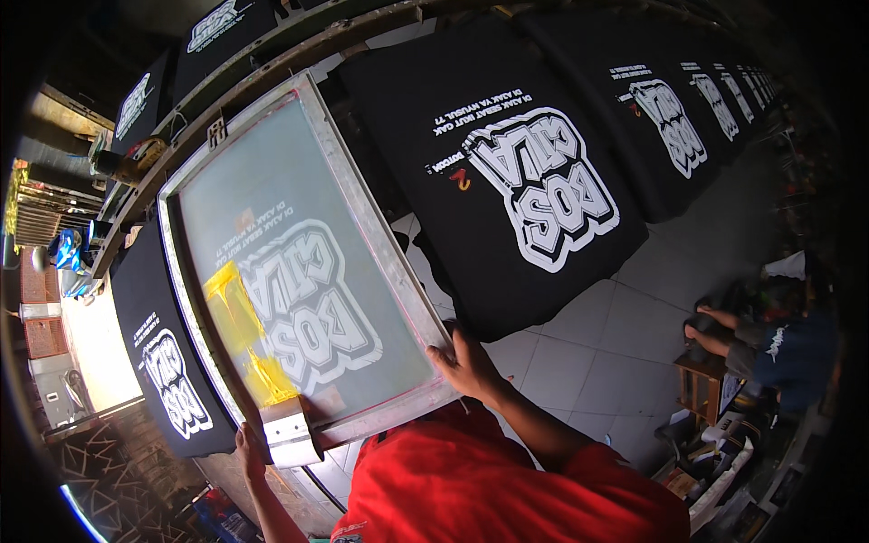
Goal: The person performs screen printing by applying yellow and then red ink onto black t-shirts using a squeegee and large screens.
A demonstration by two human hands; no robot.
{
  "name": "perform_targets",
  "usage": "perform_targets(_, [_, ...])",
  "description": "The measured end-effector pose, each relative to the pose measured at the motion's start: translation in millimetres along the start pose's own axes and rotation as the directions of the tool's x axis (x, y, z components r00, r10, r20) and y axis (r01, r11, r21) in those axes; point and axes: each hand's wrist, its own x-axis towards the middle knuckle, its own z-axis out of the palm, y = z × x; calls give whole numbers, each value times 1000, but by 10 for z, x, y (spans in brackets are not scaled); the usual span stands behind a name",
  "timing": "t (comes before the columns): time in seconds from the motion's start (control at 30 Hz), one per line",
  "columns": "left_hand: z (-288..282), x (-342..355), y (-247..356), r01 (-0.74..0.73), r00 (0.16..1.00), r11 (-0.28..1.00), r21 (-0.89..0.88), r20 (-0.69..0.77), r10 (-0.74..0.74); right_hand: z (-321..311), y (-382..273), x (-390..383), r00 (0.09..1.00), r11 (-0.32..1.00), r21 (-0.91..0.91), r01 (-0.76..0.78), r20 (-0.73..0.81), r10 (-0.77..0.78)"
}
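I hold a screen-printing frame (pixel 371 204) with a pale metal rim, tilted over a black printed shirt that shows through its mesh (pixel 262 163). Thick yellow ink (pixel 237 312) lies in streaks along the left part of the mesh. My right hand (pixel 466 366) is closed round the near right corner of the rim, thumb on top. At the near left corner, my left hand (pixel 251 451) grips the rim's outer side, its fingers partly hidden. Beside it, a pale block with a brown strip (pixel 291 436) rests across the near edge; its kind is unclear.
To the right, a black shirt with white lettering (pixel 552 190) lies on its board, and several more follow in a row (pixel 665 127). Another printed shirt (pixel 172 380) is at the left. A rail (pixel 181 136) runs behind. A seated person (pixel 787 348) is near a wooden stool (pixel 701 385).
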Motion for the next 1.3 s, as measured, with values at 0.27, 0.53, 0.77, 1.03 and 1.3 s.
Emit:
perform_targets(0.27, [84, -12, -76, -47, 993, 996, 70, -105, 54, 31, 61, 3, 1000, 1000, -12, -7, -11, 7])
perform_targets(0.53, [43, -74, -54, -56, 991, 995, 88, -114, 66, -17, -4, -5, 994, 996, -4, -90, 65, 90])
perform_targets(0.77, [60, -129, 61, -3, 996, 989, 148, -84, 16, -63, -55, 29, 985, 991, 32, -131, 121, 127])
perform_targets(1.03, [145, -104, 63, -47, 992, 996, 74, -114, 55, -104, -62, 32, 955, 979, -35, -200, 218, 202])
perform_targets(1.3, [173, -95, -8, -13, 982, 1000, 6, -190, 14, -31, -4, -9, 992, 997, 21, -72, 106, 69])
